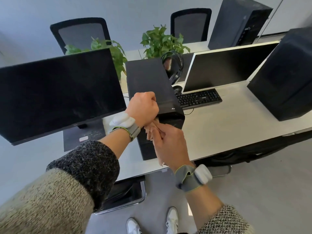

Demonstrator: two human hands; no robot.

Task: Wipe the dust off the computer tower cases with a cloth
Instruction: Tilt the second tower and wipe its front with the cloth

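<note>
A black computer tower case (146, 80) stands on the white desk between two monitors, its top faintly dusty. In front of its near upper edge my left hand (143, 108) is curled into a fist around the top of a light brown cloth (152, 128). My right hand (170, 142) grips the lower part of the same cloth, which is bunched and stretched between both hands. A second black tower (283, 76) stands at the right end of the desk, and a third tower (236, 22) stands on the far desk at the back right.
A large black monitor (57, 92) stands left of the middle tower; a white-framed monitor (222, 68) with a black keyboard (199, 98) stands to its right. Headphones (175, 66), two potted plants (160, 41) and two office chairs (81, 32) lie behind. The desk edge (219, 154) runs below my hands.
</note>
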